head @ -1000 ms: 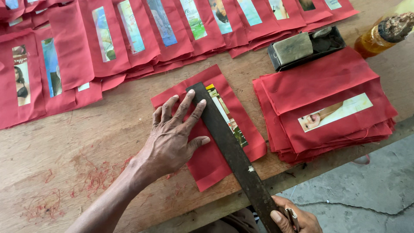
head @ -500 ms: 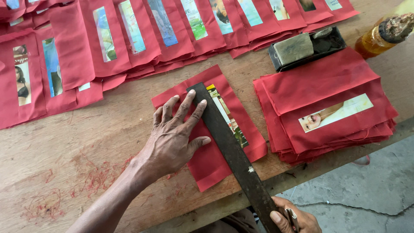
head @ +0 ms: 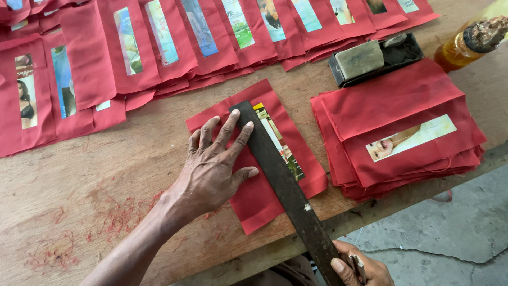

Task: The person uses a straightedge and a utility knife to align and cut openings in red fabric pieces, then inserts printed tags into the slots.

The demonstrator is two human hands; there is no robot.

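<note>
A red cloth piece with a narrow printed paper strip lies on the wooden table. My left hand presses flat on it, fingers spread. A long dark metal bar lies diagonally across the cloth beside my fingers. My right hand grips the bar's near end at the table's front edge.
A stack of red cloth pieces topped by a printed strip sits at the right. Rows of similar red pieces overlap along the back. A dark tray with a block and an amber bottle stand at the back right.
</note>
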